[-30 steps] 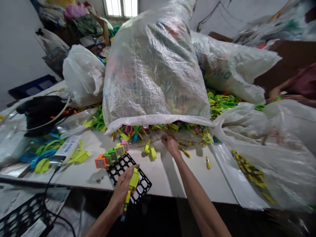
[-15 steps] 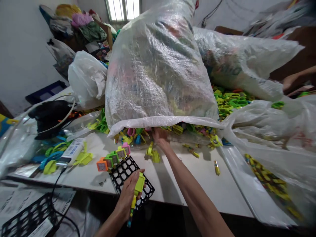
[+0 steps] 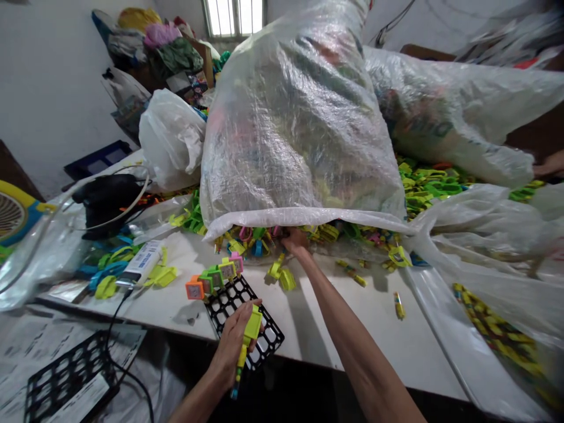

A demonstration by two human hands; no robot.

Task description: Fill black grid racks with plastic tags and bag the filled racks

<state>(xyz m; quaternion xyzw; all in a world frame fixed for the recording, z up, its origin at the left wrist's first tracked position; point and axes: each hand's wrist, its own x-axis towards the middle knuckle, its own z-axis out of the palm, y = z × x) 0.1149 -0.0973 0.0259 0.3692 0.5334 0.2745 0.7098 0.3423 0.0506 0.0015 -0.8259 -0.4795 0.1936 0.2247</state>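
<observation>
My left hand (image 3: 235, 335) is closed around a yellow toy watch (image 3: 252, 325), whose square case shows above the fingers and whose printed strap hangs below. It is over a black grid tray (image 3: 273, 335) with round-cornered holes. Along the tray's far end stand several toy watches with square faces, including an orange one (image 3: 194, 288) and a pink one (image 3: 238, 261). My right hand (image 3: 296, 239) reaches to the front hem of a big translucent sack (image 3: 299, 129), its fingers bent in among coloured watch parts. What they grip, if anything, is hidden. Two yellow-green watch pieces (image 3: 287, 279) lie just nearer.
Yellow-printed candy-like tubes (image 3: 399, 305) lie on the white table (image 3: 361, 329) at right, beside clear plastic bags (image 3: 493, 235). At left are a white boxy device (image 3: 143, 261) with a black cable and a second black tray (image 3: 66, 376). Another person's hand (image 3: 549, 166) shows far right.
The view has turned slightly left, so everything sits farther right. My right hand's fingers have shifted a little among the parts by the hem; my left hand still holds the yellow watch.
</observation>
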